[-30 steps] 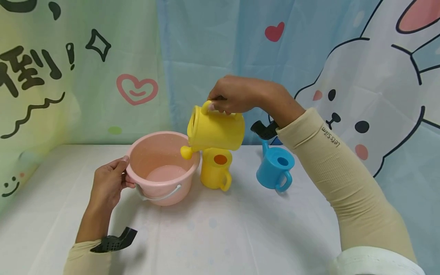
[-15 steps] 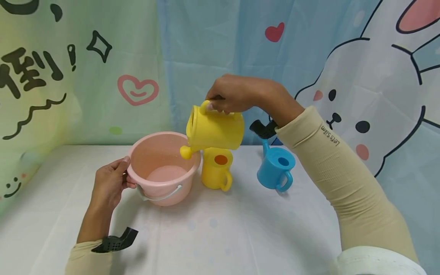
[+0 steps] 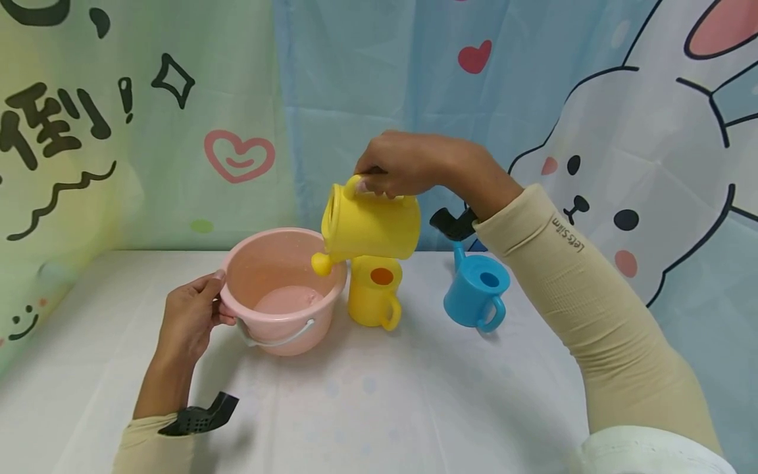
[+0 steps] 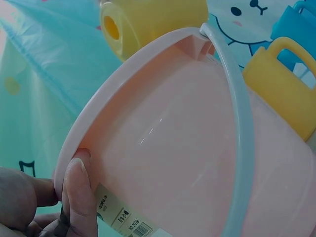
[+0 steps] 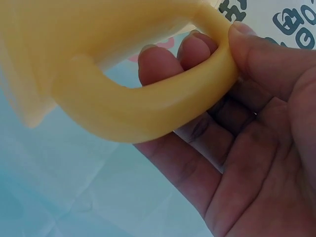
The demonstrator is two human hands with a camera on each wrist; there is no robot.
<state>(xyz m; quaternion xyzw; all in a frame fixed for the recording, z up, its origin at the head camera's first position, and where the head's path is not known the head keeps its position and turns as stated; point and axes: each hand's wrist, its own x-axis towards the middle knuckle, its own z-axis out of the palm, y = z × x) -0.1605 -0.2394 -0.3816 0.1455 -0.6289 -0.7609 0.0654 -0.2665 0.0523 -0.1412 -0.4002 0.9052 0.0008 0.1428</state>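
Note:
My right hand (image 3: pixel 399 164) grips the handle of a yellow watering can (image 3: pixel 373 225), tipped on its side in the air. Its round spout head (image 3: pixel 322 264) points down over the right rim of a pink bucket (image 3: pixel 286 326). In the right wrist view, fingers curl through the can's handle (image 5: pixel 163 108) with the thumb on top. My left hand (image 3: pixel 188 316) pinches the bucket's left rim, seen close up in the left wrist view beside a paper label (image 4: pixel 121 215). A shallow layer of water (image 3: pixel 288 299) shows at the bucket's bottom.
Below the tipped can, a second yellow watering can (image 3: pixel 370 296) stands right beside the bucket. A blue watering can (image 3: pixel 476 289) stands farther right. The bucket's pale handle (image 3: pixel 281 339) hangs down in front. A white cloth (image 3: pixel 367 408) covers the table, with a printed curtain (image 3: pixel 367 79) behind.
The water surface in the bucket looks more rippled now. Both hands and the tipped can stay almost where they were; the whole view shifts very slightly.

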